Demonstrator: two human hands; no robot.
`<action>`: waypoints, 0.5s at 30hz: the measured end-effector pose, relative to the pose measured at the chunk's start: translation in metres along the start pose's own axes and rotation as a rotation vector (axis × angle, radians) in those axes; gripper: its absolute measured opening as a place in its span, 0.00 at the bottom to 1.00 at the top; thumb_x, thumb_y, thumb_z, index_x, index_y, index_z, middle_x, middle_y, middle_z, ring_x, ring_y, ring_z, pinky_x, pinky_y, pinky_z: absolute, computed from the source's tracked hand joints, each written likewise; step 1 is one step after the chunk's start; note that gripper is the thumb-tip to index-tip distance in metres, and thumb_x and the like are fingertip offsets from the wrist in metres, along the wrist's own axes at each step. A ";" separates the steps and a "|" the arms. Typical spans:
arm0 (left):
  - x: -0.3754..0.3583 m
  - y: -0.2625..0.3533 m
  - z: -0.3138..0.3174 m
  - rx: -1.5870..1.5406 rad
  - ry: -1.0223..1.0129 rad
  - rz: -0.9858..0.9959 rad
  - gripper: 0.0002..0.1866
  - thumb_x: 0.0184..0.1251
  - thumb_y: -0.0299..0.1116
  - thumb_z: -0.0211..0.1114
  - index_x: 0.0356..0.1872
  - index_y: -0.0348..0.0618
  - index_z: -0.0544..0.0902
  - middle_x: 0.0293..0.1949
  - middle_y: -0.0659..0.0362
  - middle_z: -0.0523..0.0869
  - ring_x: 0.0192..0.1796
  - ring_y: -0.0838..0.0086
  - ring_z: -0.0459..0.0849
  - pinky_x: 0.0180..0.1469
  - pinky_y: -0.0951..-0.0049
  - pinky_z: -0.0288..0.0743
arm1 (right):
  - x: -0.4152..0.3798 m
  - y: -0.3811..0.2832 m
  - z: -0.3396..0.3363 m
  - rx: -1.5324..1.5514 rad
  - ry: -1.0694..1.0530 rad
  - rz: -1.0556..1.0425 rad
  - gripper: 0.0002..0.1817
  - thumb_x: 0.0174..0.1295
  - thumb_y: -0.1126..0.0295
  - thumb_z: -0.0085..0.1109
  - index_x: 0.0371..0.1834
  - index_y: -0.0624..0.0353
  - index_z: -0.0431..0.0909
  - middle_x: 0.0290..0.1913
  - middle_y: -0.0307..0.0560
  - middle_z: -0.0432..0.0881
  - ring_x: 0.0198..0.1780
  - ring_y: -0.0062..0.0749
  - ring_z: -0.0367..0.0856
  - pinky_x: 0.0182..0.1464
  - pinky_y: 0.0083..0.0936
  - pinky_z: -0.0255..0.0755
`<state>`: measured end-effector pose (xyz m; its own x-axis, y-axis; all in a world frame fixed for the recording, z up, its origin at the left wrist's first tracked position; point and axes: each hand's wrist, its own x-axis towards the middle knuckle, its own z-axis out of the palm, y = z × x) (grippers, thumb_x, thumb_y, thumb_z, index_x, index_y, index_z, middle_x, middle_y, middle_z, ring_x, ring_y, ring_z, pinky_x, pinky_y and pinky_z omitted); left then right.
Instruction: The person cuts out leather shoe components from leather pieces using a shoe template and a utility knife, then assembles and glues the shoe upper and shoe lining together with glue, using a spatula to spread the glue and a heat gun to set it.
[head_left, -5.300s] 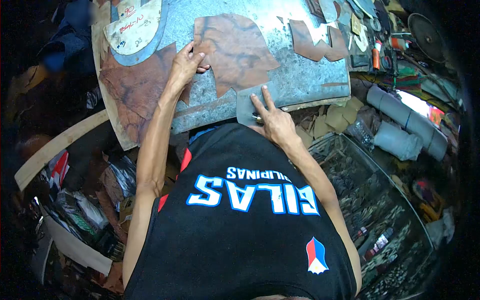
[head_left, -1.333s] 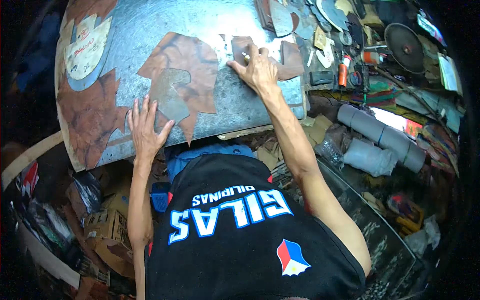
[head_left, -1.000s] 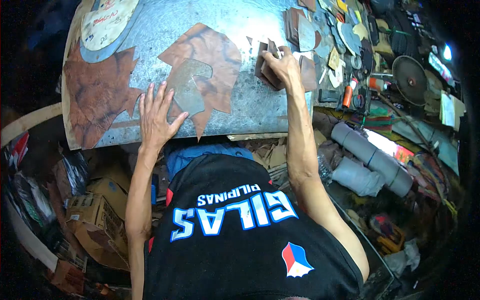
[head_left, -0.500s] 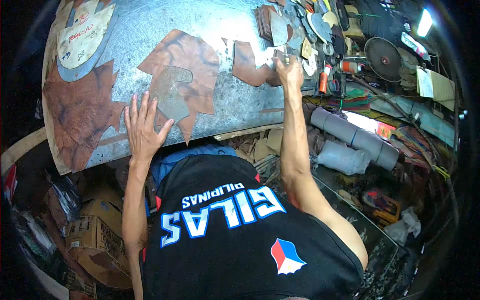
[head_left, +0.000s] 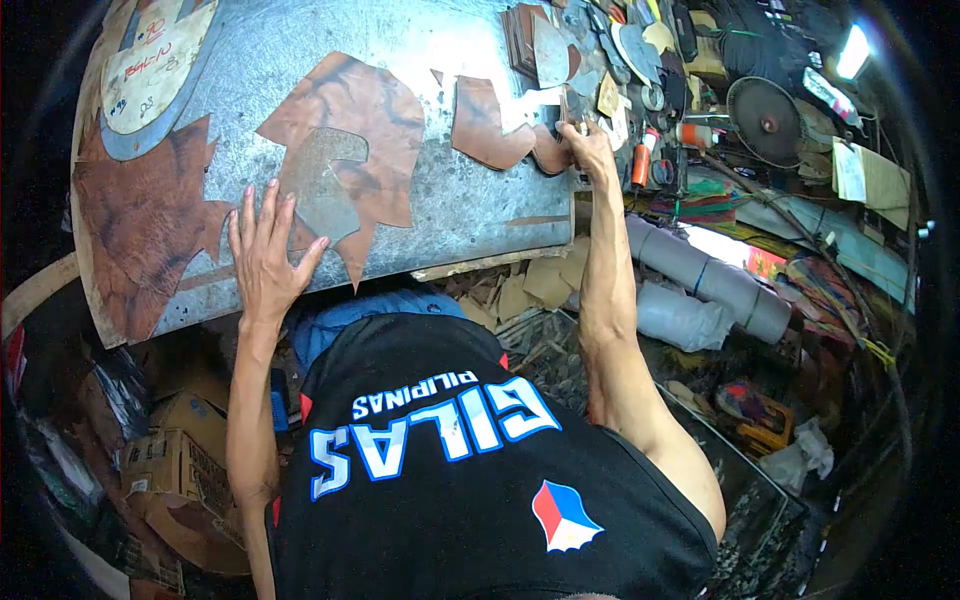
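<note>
Where left hand (head_left: pixel 262 252) lies flat, leather piece (head_left: pixel 345 130), point toward the person

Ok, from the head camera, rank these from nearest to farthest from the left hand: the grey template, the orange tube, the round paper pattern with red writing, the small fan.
From the left hand:
1. Grey template, just right of the fingertips, lying on the brown leather.
2. Round paper pattern, at the sheet's far left corner.
3. Orange tube, past the sheet's right edge, beside the right hand.
4. Small fan, farther right among the clutter.
</note>
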<state>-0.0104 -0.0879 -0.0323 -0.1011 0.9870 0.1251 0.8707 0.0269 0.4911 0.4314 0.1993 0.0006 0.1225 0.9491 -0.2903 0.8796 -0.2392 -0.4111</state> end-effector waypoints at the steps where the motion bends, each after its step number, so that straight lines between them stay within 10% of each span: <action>1: 0.000 0.000 0.000 0.003 0.003 0.004 0.35 0.58 0.49 0.72 0.64 0.42 0.75 0.74 0.53 0.66 0.77 0.51 0.57 0.74 0.43 0.49 | -0.001 0.000 -0.003 0.027 -0.036 0.002 0.36 0.51 0.46 0.67 0.54 0.67 0.81 0.40 0.59 0.87 0.42 0.44 0.86 0.47 0.34 0.76; 7: 0.001 0.001 0.002 0.049 -0.032 -0.016 0.35 0.57 0.53 0.70 0.62 0.42 0.77 0.73 0.53 0.67 0.77 0.50 0.57 0.73 0.42 0.51 | 0.036 0.047 0.005 0.021 -0.108 -0.061 0.39 0.51 0.46 0.69 0.57 0.69 0.77 0.44 0.56 0.87 0.41 0.38 0.85 0.41 0.32 0.78; 10: -0.001 -0.001 0.004 0.043 0.005 0.007 0.35 0.59 0.54 0.69 0.63 0.42 0.77 0.72 0.52 0.68 0.76 0.50 0.58 0.73 0.41 0.52 | 0.021 0.026 0.002 -0.056 -0.189 -0.183 0.43 0.52 0.46 0.69 0.61 0.74 0.73 0.51 0.68 0.83 0.52 0.47 0.84 0.54 0.36 0.77; 12: -0.003 -0.005 0.003 0.056 0.006 -0.001 0.35 0.59 0.55 0.69 0.63 0.42 0.77 0.72 0.52 0.68 0.76 0.50 0.59 0.73 0.42 0.51 | -0.030 -0.030 -0.007 -0.327 0.033 -0.258 0.39 0.56 0.44 0.66 0.60 0.68 0.76 0.52 0.68 0.83 0.56 0.50 0.83 0.57 0.38 0.75; 15: -0.004 -0.005 0.004 -0.072 0.071 -0.026 0.35 0.61 0.54 0.68 0.63 0.41 0.77 0.72 0.51 0.69 0.76 0.51 0.60 0.74 0.45 0.50 | -0.047 -0.027 0.011 -0.196 0.343 -0.433 0.19 0.62 0.59 0.67 0.48 0.63 0.83 0.40 0.51 0.88 0.39 0.31 0.85 0.43 0.28 0.77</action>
<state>-0.0126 -0.0913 -0.0392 -0.1589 0.9724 0.1710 0.8310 0.0382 0.5550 0.3967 0.1584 0.0156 -0.1536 0.9718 0.1786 0.9473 0.1963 -0.2533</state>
